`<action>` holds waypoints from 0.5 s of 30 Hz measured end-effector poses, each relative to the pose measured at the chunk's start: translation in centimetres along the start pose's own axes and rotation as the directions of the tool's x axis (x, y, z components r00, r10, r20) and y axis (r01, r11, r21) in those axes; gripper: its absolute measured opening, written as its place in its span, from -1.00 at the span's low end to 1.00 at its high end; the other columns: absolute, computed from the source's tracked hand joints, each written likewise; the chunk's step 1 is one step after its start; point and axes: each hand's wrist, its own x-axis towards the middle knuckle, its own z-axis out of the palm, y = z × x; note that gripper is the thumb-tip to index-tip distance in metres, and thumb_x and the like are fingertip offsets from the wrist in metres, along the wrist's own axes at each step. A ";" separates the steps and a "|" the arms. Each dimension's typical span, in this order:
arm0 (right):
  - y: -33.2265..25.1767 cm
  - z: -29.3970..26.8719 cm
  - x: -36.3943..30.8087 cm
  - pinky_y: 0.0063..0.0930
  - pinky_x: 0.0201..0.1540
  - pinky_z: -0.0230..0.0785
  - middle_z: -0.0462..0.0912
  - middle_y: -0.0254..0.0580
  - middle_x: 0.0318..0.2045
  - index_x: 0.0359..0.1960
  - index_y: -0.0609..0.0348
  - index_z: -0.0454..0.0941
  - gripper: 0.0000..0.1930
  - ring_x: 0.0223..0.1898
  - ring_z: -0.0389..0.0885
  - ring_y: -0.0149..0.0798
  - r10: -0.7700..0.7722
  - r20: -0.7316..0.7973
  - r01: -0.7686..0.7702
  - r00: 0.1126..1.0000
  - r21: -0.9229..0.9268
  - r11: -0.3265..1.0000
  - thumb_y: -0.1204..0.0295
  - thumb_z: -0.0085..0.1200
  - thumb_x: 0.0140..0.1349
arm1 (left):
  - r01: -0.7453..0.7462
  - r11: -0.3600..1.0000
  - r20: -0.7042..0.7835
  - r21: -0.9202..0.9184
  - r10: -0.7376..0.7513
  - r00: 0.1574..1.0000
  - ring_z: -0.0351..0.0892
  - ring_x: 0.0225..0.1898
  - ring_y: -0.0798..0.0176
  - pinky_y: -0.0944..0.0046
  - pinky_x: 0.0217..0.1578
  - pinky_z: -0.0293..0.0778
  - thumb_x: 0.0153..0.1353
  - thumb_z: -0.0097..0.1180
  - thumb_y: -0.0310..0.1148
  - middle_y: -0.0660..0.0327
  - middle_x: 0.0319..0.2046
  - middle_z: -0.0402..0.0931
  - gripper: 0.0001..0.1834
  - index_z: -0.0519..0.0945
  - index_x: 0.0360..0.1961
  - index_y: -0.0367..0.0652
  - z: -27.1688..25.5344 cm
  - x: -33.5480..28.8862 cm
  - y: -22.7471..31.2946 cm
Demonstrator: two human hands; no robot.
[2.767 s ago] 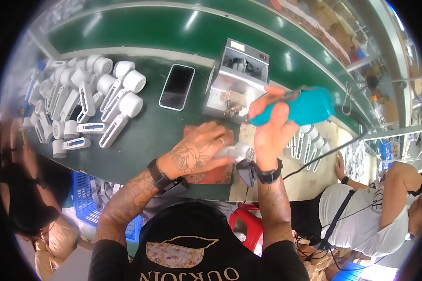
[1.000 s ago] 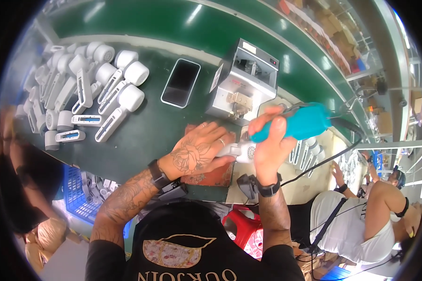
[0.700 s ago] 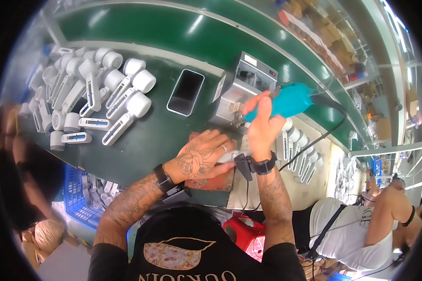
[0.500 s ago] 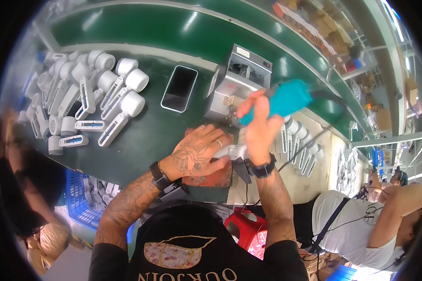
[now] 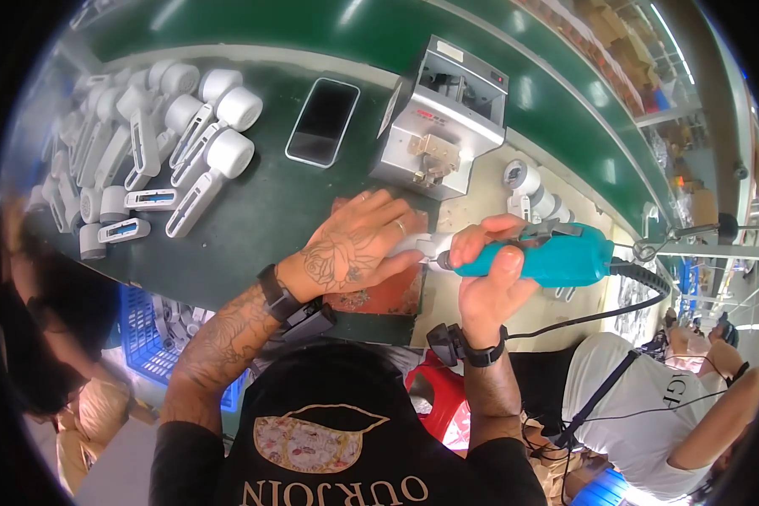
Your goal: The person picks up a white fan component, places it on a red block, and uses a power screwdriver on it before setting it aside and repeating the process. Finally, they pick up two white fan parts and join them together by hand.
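Clock read from the white part in hand. Far left, just below 9, a co-worker (image 5: 59,316) in dark clothing, blurred. Toward 10, a pile (image 5: 146,145) of white units heaped on the green bench (image 5: 261,211), round heads and slotted handles, some slots showing blue inside. Near 8, below the bench edge, a blue basket (image 5: 135,337) holding more pale pieces. At 11, a phone (image 5: 323,122), dark screen up. At 9, the left hand (image 5: 354,244), palm down, fingers bent and closed over the white part (image 5: 431,242), thumb along its near side; part lies low over the red pad (image 5: 401,293), head end pointing to 3. At 6, a red stool (image 5: 438,395). At 12, a grey machine (image 5: 438,126), well clear of both hands. Toward 4, the right hand (image 5: 485,297), fingers wrapped snugly around a teal driver (image 5: 557,260). Driver lies nearly level, tip toward 9 at the part's head; contact too small to tell. At 2, a row (image 5: 524,177) of similar units. Toward 4, farther out, a person (image 5: 620,405) in a white shirt.
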 end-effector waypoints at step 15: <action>2.0 0.8 0.0 -0.36 -0.43 0.34 0.41 -0.21 -0.54 -0.22 0.23 0.33 -0.61 -0.52 0.41 -0.30 -0.004 0.060 -0.002 0.998 0.097 0.995 0.12 0.11 0.38 | 0.021 1.000 0.038 0.000 -0.021 0.999 0.47 -0.07 0.06 0.07 0.01 0.39 0.09 0.30 -0.23 0.18 -0.03 0.50 -0.52 0.57 0.04 -0.15 -0.3 0.5 -0.2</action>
